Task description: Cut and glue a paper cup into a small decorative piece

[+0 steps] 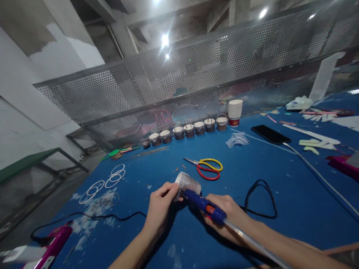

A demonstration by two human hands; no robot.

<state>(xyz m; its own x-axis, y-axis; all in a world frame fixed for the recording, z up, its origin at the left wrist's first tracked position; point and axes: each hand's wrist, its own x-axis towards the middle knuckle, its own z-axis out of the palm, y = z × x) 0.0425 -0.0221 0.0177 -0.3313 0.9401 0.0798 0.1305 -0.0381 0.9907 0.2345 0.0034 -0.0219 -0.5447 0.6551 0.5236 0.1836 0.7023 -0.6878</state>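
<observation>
While the left hand [161,203] pinches the rim end of a small wrapped cup [190,182] between thumb and fingers, the right hand [224,213] is closed around a blue glue gun [203,203], its nozzle end at the cup's near side; whether the tip touches cannot be told. The cup lies tipped on its side in the left hand's grip, just nearer the wearer than the scissors [198,163], which have one yellow and one red handle and rest on the blue table [238,164]. A long clear glue stick [252,242] juts from the back of the gun. Beyond the scissors stands a row of seven small pails [189,130], ending beside a stack of paper cups [235,110] at its right. Crumpled translucent film [237,139] lies beyond the scissors and to their right, with a black phone [270,134] farther right, a white cable [316,171] plugged into it. To the right of the scissors and nearer the wearer, a black cord [260,215] forms a loop. Well left of the scissors lie several white rings [114,183].
</observation>
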